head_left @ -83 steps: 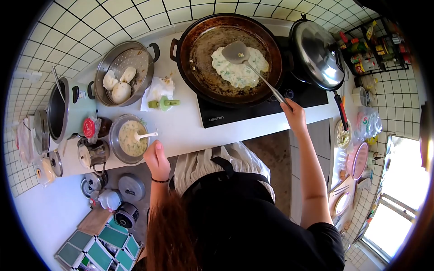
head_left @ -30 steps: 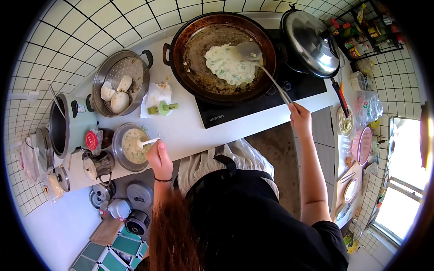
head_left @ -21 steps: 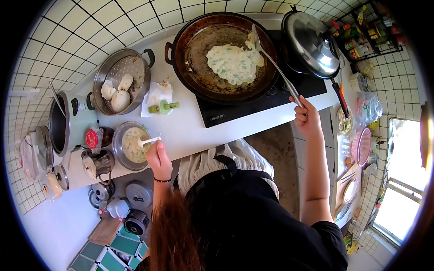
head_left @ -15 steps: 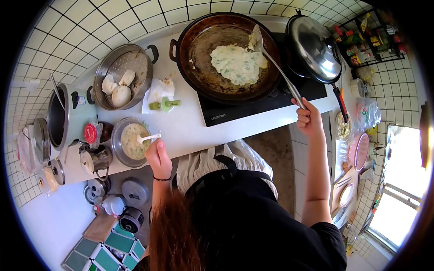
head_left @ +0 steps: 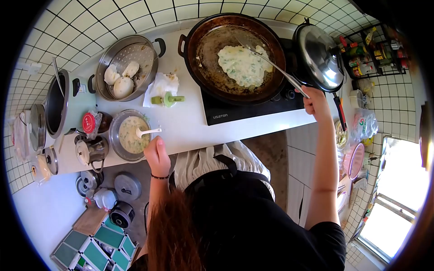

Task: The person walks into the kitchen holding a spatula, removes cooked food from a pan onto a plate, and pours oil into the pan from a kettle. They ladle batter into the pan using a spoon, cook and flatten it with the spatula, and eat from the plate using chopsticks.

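My right hand (head_left: 316, 104) is closed round the handle of a metal spatula (head_left: 282, 72). The spatula reaches into a wide dark pan (head_left: 209, 77), its blade seen edge-on at the upper part of a pale batter pancake (head_left: 244, 67) flecked with green. Beside a clear bowl (head_left: 114, 139) of the same-looking batter (head_left: 132, 141), my left hand (head_left: 157, 157) is closed with the thumb up; what its fingers hold is hidden. A white spoon (head_left: 148, 131) leans in the bowl, its handle ending just above that hand.
Behind the bowl stands a steamer pot (head_left: 142, 83) holding several white pieces. A green-handled tool (head_left: 168, 99) lies on white paper (head_left: 158, 86). The pan sits on a black cooktop (head_left: 253, 110), with a lidded pot (head_left: 318, 56) to its right and a cooker (head_left: 77, 106) far left.
The spatula blade has moved from the pancake's right edge leftward to its upper edge. My right hand has shifted slightly right and turned. The left hand stays beside the bowl.
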Action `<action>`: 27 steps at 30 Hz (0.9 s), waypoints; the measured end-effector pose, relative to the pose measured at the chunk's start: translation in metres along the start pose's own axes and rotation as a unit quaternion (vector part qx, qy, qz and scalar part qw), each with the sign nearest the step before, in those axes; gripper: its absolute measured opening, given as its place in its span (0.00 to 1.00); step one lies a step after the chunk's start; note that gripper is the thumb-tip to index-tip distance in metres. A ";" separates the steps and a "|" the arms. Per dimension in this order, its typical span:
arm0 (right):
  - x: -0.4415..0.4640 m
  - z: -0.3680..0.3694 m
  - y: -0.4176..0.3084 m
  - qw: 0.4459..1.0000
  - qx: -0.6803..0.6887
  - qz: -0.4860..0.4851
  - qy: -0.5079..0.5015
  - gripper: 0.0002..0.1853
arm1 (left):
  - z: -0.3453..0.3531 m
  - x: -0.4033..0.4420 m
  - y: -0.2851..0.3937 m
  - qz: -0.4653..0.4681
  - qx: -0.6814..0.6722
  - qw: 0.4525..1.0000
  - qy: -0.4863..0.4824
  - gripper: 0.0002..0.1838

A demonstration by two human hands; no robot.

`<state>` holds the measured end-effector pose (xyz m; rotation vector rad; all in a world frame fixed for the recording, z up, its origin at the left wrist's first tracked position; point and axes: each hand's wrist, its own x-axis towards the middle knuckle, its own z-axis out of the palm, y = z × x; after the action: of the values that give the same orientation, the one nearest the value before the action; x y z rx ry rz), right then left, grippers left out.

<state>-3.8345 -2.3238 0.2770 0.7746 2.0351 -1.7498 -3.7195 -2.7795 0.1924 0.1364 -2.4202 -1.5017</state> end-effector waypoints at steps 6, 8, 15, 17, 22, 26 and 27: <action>0.033 -0.012 -0.035 0.989 0.017 0.128 -0.072 0.17 | -0.001 -0.002 -0.003 -0.002 0.007 1.000 0.003 0.19; 0.037 -0.017 -0.045 0.989 0.019 0.130 -0.065 0.17 | -0.002 -0.003 -0.002 -0.002 0.009 1.000 0.006 0.19; 0.034 -0.013 -0.072 0.989 -0.124 0.061 -0.042 0.16 | -0.006 -0.004 -0.005 -0.008 0.009 1.000 0.004 0.19; 0.032 -0.009 -0.074 0.986 -0.157 0.046 -0.041 0.16 | -0.006 -0.005 -0.007 -0.009 0.011 1.000 0.001 0.19; 0.024 -0.004 -0.079 0.977 -0.205 0.049 -0.019 0.17 | -0.006 -0.004 -0.007 -0.007 0.013 1.000 0.008 0.19; 0.020 -0.004 -0.073 0.964 -0.262 -0.026 0.046 0.16 | -0.008 -0.003 -0.005 -0.009 0.008 1.000 0.008 0.19; 0.015 -0.003 -0.074 0.958 -0.276 -0.035 0.069 0.16 | -0.009 -0.002 -0.005 -0.008 0.006 1.000 0.009 0.19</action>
<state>-3.8914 -2.3252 0.3271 0.6580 2.4985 -1.0810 -3.7150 -2.7891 0.1908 0.1727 -2.4205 -1.4859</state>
